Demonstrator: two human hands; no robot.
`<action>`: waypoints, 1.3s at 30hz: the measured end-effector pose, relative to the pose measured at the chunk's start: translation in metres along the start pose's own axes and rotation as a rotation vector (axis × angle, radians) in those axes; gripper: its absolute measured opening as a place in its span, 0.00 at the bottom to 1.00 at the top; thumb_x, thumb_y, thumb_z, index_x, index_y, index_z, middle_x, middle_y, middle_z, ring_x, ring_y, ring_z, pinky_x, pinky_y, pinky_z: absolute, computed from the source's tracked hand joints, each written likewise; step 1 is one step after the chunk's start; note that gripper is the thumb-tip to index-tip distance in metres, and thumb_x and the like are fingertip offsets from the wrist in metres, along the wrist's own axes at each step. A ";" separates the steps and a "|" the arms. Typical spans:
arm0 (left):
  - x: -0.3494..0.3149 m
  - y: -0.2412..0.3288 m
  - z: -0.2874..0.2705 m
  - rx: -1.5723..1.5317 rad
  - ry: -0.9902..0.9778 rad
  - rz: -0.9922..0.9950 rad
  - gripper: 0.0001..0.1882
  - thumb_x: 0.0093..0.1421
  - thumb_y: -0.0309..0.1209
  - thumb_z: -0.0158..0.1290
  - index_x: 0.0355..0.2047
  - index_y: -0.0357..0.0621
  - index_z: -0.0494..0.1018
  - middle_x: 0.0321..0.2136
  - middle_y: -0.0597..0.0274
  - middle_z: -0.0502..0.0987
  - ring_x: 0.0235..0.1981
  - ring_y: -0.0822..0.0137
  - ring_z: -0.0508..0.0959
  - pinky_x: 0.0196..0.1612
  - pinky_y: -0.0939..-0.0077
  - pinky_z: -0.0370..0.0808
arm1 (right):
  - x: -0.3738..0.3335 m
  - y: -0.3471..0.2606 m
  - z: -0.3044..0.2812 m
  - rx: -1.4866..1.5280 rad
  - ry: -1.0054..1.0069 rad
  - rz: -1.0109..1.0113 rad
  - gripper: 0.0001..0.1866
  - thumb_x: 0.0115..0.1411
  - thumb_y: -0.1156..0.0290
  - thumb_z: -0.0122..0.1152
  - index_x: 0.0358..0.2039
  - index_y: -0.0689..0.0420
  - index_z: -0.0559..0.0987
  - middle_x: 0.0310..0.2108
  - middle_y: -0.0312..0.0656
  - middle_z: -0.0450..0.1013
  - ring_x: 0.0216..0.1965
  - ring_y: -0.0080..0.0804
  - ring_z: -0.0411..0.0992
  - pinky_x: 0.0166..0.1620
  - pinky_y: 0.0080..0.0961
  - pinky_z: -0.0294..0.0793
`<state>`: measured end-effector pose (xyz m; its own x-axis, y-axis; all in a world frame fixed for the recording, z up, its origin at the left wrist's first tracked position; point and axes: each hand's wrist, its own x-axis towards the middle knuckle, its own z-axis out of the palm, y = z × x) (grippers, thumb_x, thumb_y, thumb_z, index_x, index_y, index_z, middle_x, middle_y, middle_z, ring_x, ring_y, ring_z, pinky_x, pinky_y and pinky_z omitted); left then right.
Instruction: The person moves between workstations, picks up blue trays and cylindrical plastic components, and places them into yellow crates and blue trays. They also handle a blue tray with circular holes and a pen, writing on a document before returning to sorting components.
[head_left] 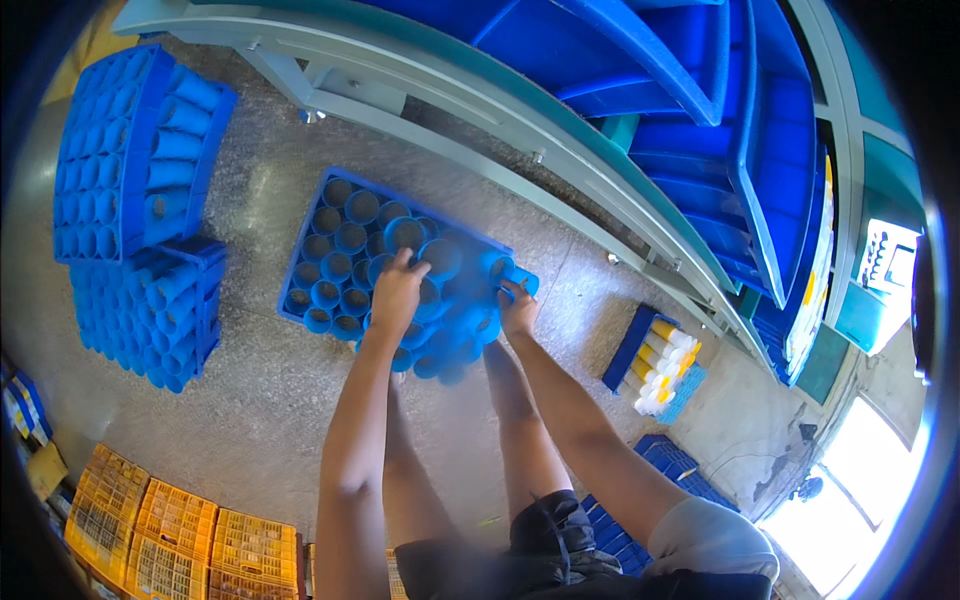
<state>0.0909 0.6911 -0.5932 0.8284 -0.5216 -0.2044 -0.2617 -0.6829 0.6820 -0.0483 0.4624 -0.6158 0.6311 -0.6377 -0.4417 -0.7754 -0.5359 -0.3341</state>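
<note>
A blue crate [296, 268] on the floor in front of me is packed with upright, open-topped blue tubes [349, 237]. Over its middle, my left hand [397, 297] has its fingers curled at the near rim of a raised blue tube [405, 234], which stands higher than those around it. At the crate's right end my right hand [517, 310] grips another blue tube [522, 281], tilted to the right. Part of the crate's near right side is smeared by a hazy blur, so the tubes there are unclear.
Stacked blue crates of tubes [120, 160] stand at the left. Yellow crates [175, 525] line the lower left. A metal-framed bench [420, 125] bearing large blue bins [690, 160] runs along the far side. To the right sits a small crate [630, 348] with white and yellow cylinders [664, 366].
</note>
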 end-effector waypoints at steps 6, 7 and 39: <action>0.006 0.008 0.058 0.085 -0.085 -0.030 0.18 0.57 0.20 0.54 0.46 0.51 0.82 0.55 0.47 0.71 0.49 0.44 0.78 0.49 0.58 0.80 | 0.005 0.022 -0.008 -0.070 -0.168 -0.130 0.24 0.56 0.73 0.65 0.55 0.48 0.80 0.48 0.52 0.79 0.49 0.51 0.78 0.52 0.42 0.78; 0.004 0.009 0.062 0.121 -0.094 -0.094 0.18 0.60 0.21 0.53 0.49 0.49 0.81 0.57 0.44 0.70 0.49 0.45 0.79 0.49 0.58 0.81 | 0.006 0.023 -0.010 -0.054 -0.194 -0.106 0.29 0.54 0.75 0.65 0.58 0.46 0.77 0.51 0.52 0.78 0.51 0.52 0.76 0.54 0.42 0.77; 0.252 0.344 -0.353 0.357 0.349 0.117 0.15 0.54 0.17 0.54 0.40 0.44 0.83 0.39 0.43 0.79 0.37 0.45 0.82 0.41 0.55 0.80 | 0.168 -0.445 -0.503 -0.312 0.305 -1.320 0.29 0.56 0.81 0.61 0.58 0.42 0.77 0.62 0.51 0.64 0.52 0.52 0.75 0.50 0.42 0.80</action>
<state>0.3840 0.5053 -0.1619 0.8836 -0.4446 0.1468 -0.4647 -0.7944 0.3912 0.4152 0.3154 -0.1224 0.8959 0.3587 0.2622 0.4035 -0.9039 -0.1422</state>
